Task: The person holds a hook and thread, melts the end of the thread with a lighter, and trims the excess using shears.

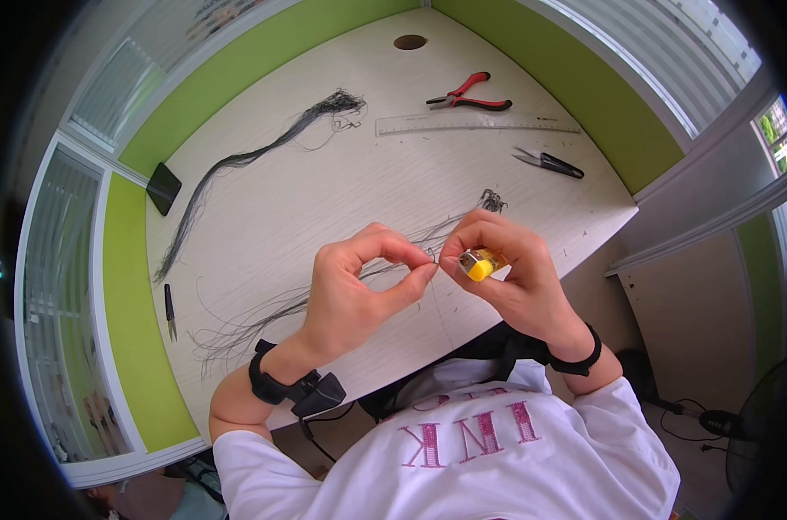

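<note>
Left hand (350,295) pinching thread (437,227) end; right hand (510,277) closed round lighter (483,263). We judge the thread featherlight, limp and slippery, so pinch it close to the tip.

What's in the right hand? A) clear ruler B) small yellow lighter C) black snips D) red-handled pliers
B: the right hand grips a small yellow lighter, while the pliers, ruler and snips lie on the desk away from both hands.
</note>
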A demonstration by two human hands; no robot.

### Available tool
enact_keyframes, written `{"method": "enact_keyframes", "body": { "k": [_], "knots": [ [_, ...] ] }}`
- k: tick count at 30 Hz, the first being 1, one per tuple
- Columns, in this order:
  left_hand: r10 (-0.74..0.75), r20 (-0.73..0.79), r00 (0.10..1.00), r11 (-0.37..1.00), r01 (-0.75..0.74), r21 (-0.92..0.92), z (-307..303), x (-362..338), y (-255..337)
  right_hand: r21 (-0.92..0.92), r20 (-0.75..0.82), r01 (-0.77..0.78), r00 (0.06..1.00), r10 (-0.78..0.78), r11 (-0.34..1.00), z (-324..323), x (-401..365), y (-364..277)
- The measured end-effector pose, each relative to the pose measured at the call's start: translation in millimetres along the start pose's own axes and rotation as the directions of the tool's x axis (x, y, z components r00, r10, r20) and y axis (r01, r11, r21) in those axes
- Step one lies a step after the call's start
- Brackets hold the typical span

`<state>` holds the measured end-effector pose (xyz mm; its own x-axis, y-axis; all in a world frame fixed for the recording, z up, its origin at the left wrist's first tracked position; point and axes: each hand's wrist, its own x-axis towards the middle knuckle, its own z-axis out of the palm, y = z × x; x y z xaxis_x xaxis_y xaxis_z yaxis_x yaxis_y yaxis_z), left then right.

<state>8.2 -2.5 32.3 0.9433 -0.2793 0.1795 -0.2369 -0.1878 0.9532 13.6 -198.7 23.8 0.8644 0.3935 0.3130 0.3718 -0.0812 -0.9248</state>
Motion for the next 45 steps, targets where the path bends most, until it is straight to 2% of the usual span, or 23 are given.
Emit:
{"method": "enact_keyframes", "body": {
  "k": [5, 8, 13, 17, 22, 26, 29, 31, 35, 37, 40, 44, 45],
  "knots": [
    [0.047, -0.04, 0.998, 0.998, -0.045, 0.049, 0, 1, 1, 0.08, -0.049, -0.017, 0.999, 0.02, 0.997, -2, -1, 1],
    [0.046, -0.026, 0.999, 0.997, -0.044, 0.06, 1, 0, 2, 0.045, -0.068, 0.006, 0.998, -0.003, 0.999, -3, 2, -2],
    [0.089, -0.04, 0.995, 0.992, -0.085, 0.094, 0, 0, 3, -0.048, -0.016, 0.049, 0.999, -0.05, 0.998, -1, 3, -1],
    [0.136, -0.041, 0.99, 0.981, -0.129, 0.146, 2, 0, 3, -0.034, -0.02, 0.012, 1.0, -0.012, 0.999, -1, 2, -2],
    [0.197, -0.059, 0.979, 0.957, -0.179, 0.229, 2, 1, 3, -0.012, -0.101, 0.014, 0.995, -0.016, 1.0, 0, 5, -8],
    [0.218, -0.045, 0.975, 0.948, -0.2, 0.247, 4, 1, 4, -0.044, -0.054, 0.031, 0.998, -0.034, 0.999, 0, 8, -6],
    [0.183, -0.045, 0.982, 0.952, -0.165, 0.26, 4, 1, 6, -0.04, -0.033, 0.016, 0.999, -0.017, 0.999, -1, 9, -5],
    [0.03, -0.011, 0.999, 0.966, -0.026, 0.257, 3, 3, 11, 0.025, -0.056, -0.019, 0.998, 0.02, 1.0, -2, 9, -4],
    [0.068, -0.01, 0.998, 0.986, -0.065, 0.152, 4, 3, 2, 0.005, -0.033, -0.04, 0.999, 0.04, 0.999, -7, 10, -6],
    [0.03, 0.029, 0.999, 0.996, -0.032, 0.077, 2, 2, -2, -0.061, 0.023, -0.047, 0.999, 0.049, 0.997, -8, 10, -6],
    [-0.017, 0.061, 0.998, 0.998, 0.013, 0.068, -1, 1, -3, -0.079, 0.034, -0.041, 0.998, 0.044, 0.996, -7, 11, -7],
    [-0.084, 0.059, 0.995, 0.996, 0.085, -0.008, -1, 1, -2, -0.033, 0.025, -0.031, 0.999, 0.032, 0.999, -8, 9, -4],
    [-0.123, 0.064, 0.99, 0.989, 0.127, -0.072, 0, 2, 0, -0.036, -0.05, -0.055, 0.997, 0.053, 0.998, -10, 9, -4]
  ]
}}
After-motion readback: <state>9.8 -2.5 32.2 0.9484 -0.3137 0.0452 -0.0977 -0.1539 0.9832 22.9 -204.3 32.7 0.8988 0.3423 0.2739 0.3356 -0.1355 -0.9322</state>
